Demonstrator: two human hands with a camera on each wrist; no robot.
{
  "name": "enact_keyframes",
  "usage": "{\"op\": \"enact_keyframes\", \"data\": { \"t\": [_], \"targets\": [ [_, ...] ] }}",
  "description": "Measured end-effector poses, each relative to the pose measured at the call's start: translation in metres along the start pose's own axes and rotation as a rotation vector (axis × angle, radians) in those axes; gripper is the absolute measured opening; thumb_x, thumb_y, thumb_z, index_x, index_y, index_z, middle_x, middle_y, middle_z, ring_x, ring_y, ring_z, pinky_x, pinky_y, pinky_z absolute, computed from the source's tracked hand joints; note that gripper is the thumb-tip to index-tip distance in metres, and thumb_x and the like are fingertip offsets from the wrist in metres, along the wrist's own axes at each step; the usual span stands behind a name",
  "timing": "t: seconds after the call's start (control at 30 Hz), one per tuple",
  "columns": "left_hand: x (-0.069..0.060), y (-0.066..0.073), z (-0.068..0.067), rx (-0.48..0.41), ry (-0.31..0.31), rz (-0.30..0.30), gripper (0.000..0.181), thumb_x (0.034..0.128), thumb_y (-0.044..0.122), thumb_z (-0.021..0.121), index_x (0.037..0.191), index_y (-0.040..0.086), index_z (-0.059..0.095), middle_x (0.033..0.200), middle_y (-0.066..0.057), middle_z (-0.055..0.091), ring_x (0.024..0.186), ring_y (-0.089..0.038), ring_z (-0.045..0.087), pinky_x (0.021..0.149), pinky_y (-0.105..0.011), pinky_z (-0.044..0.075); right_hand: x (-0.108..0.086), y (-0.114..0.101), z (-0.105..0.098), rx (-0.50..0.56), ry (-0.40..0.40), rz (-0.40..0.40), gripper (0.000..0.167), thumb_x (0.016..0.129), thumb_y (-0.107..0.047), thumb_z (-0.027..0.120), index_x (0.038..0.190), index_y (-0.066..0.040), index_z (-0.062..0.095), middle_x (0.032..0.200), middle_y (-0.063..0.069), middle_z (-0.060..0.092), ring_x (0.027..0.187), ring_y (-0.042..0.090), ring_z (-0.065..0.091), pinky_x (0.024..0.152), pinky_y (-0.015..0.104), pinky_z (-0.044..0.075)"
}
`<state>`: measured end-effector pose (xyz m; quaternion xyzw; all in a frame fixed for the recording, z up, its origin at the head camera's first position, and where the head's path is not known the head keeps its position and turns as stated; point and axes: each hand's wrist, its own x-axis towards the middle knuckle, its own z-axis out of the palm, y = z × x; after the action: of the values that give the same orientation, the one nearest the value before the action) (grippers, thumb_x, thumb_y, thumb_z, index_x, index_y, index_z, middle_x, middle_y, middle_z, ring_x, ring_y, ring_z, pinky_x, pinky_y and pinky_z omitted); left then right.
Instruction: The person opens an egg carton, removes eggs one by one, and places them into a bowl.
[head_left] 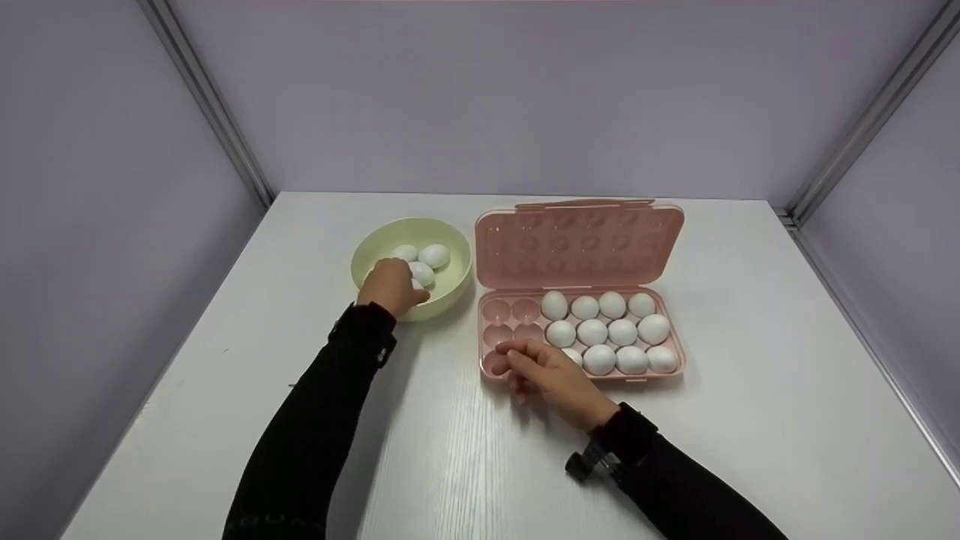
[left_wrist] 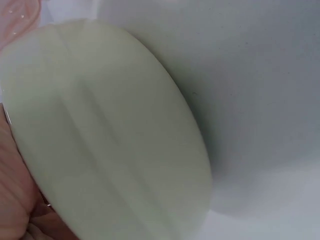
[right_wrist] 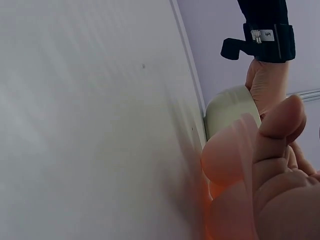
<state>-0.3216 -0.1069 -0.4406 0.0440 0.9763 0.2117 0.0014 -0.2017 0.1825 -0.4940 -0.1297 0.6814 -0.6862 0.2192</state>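
My left hand [head_left: 390,286] reaches down into a pale green bowl [head_left: 450,291], over white eggs [head_left: 434,256]. Its fingers are hidden inside, and one egg shows right by the thumb. The left wrist view is mostly the bowl's outer wall [left_wrist: 115,125]. My right hand [head_left: 551,379] is at the front left of a pink egg carton [head_left: 484,319], fingers loosely bent, with nothing visible in it. In the right wrist view its thumb [right_wrist: 277,135] is beside the carton's cups [right_wrist: 227,155]. White eggs [head_left: 592,332] fill the carton's right columns; the two left columns show bare cups.
The carton's pink lid [head_left: 577,247] stands raised behind the egg tray. Both lie on a white table [head_left: 765,360], the bowl just left of the carton. Pale panels [head_left: 480,97] enclose the table at the back and sides.
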Motion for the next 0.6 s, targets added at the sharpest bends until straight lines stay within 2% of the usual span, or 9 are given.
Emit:
{"op": "enact_keyframes", "data": {
  "t": [0.1,0.17,0.27,0.33,0.4,0.47,0.5,0.53,0.6],
  "targets": [
    [-0.004,0.001,0.001,0.009,0.049,-0.001,0.034,0.0914,0.026,0.080,0.093,-0.006,0.070,0.102,-0.021,0.067,0.089,-0.033,0.064,0.088,-0.052,0.058,0.000,0.000,0.000,-0.014,0.001,-0.006,0.041,0.111,-0.030,0.058,0.139,0.000,0.060,0.108,0.005,0.073,0.079,0.011,0.063,0.067,0.023,0.054],
    [-0.010,0.002,0.003,0.004,0.130,0.026,0.042,0.0956,0.029,0.078,0.115,-0.008,0.072,0.120,-0.025,0.067,0.102,-0.039,0.070,0.095,-0.053,0.059,0.000,-0.001,0.001,-0.018,-0.001,-0.011,0.040,0.111,-0.029,0.058,0.139,0.000,0.060,0.109,0.005,0.073,0.080,0.011,0.062,0.067,0.023,0.054],
    [-0.021,0.008,0.010,-0.017,0.342,0.155,0.042,0.0988,0.028,0.078,0.125,-0.003,0.071,0.126,-0.023,0.067,0.109,-0.039,0.072,0.096,-0.050,0.060,-0.001,-0.002,0.002,-0.024,-0.002,-0.024,0.040,0.111,-0.029,0.058,0.137,0.001,0.061,0.110,0.003,0.073,0.081,0.012,0.062,0.068,0.023,0.054],
    [-0.032,0.018,0.015,-0.049,0.492,0.265,0.035,0.0984,0.025,0.078,0.122,0.001,0.072,0.122,-0.018,0.069,0.109,-0.035,0.072,0.094,-0.047,0.061,-0.002,-0.003,0.003,-0.040,0.003,-0.038,0.040,0.111,-0.029,0.059,0.137,0.001,0.062,0.111,0.002,0.073,0.081,0.012,0.061,0.068,0.022,0.053],
    [-0.046,0.031,0.020,-0.113,0.596,0.353,0.030,0.0974,0.023,0.079,0.118,0.003,0.073,0.118,-0.015,0.071,0.106,-0.031,0.073,0.091,-0.043,0.062,-0.006,-0.007,0.003,-0.092,0.016,-0.066,0.039,0.111,-0.028,0.060,0.136,0.002,0.063,0.115,0.006,0.074,0.081,0.012,0.061,0.068,0.022,0.053],
    [-0.065,0.047,0.025,-0.221,0.632,0.404,0.026,0.0955,0.022,0.081,0.114,0.004,0.074,0.113,-0.012,0.072,0.095,-0.026,0.072,0.083,-0.038,0.062,-0.011,-0.012,0.003,-0.231,0.036,-0.168,0.037,0.109,-0.025,0.062,0.135,0.002,0.065,0.115,0.009,0.074,0.084,0.010,0.063,0.072,0.022,0.054],
    [-0.074,0.054,0.027,-0.283,0.628,0.421,0.026,0.0948,0.021,0.082,0.113,0.005,0.074,0.111,-0.012,0.073,0.090,-0.024,0.071,0.079,-0.036,0.061,-0.014,-0.015,0.001,-0.345,0.054,-0.246,0.034,0.108,-0.023,0.064,0.134,0.000,0.066,0.112,0.009,0.075,0.084,0.010,0.064,0.072,0.022,0.055],
    [-0.084,0.061,0.030,-0.342,0.613,0.432,0.025,0.0946,0.021,0.082,0.112,0.005,0.075,0.108,-0.011,0.074,0.084,-0.022,0.069,0.075,-0.033,0.060,-0.017,-0.018,-0.001,-0.489,0.087,-0.337,0.034,0.107,-0.021,0.067,0.133,-0.001,0.067,0.111,0.010,0.075,0.084,0.011,0.066,0.072,0.024,0.056],
    [-0.101,0.073,0.035,-0.437,0.547,0.439,0.024,0.0943,0.021,0.083,0.111,0.006,0.077,0.105,-0.010,0.075,0.075,-0.021,0.065,0.068,-0.029,0.055,-0.023,-0.022,-0.007,-0.828,0.221,-0.521,0.032,0.102,-0.020,0.073,0.130,-0.004,0.070,0.108,0.010,0.076,0.090,0.016,0.070,0.078,0.030,0.059]
  ]
}}
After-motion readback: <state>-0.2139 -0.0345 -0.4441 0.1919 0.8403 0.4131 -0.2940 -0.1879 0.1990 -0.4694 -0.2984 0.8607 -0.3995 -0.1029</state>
